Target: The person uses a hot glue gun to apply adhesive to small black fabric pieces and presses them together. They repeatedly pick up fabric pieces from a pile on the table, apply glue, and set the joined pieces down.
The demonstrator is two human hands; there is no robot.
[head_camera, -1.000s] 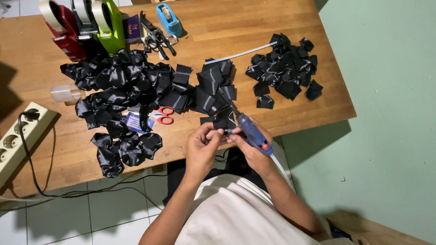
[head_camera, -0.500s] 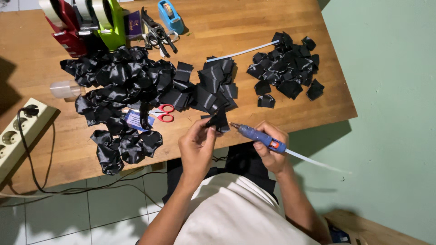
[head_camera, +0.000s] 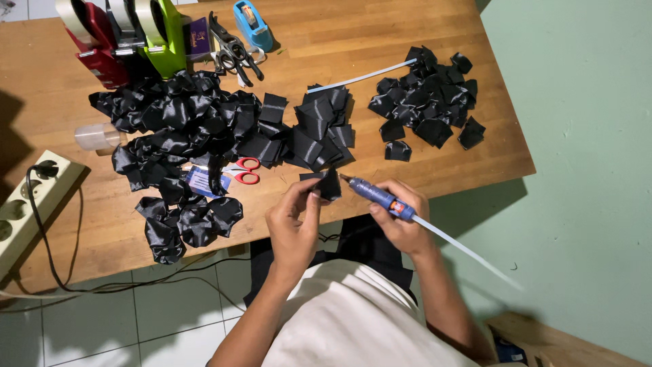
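My left hand [head_camera: 293, 221] pinches a small folded black ribbon piece [head_camera: 327, 183] just over the table's front edge. My right hand [head_camera: 402, 221] grips a blue glue gun [head_camera: 377, 195] with a pale glue stick trailing out behind it; its nozzle points at the ribbon piece and almost touches it. A stack of flat black ribbon squares [head_camera: 314, 132] lies just beyond my hands. To the left sits a big heap of finished black ribbon bows [head_camera: 173, 129].
The wooden table [head_camera: 81, 211] also bears red-handled scissors [head_camera: 243, 171], a second pile of black pieces [head_camera: 429, 102] at right, a loose glue stick [head_camera: 363, 76], tape dispensers [head_camera: 129, 34], black scissors [head_camera: 231, 47] and a power strip [head_camera: 27, 204] at left.
My right hand swung the glue gun out to the right and brought its nozzle back to the ribbon piece. My left hand kept hold of the piece and shifted slightly.
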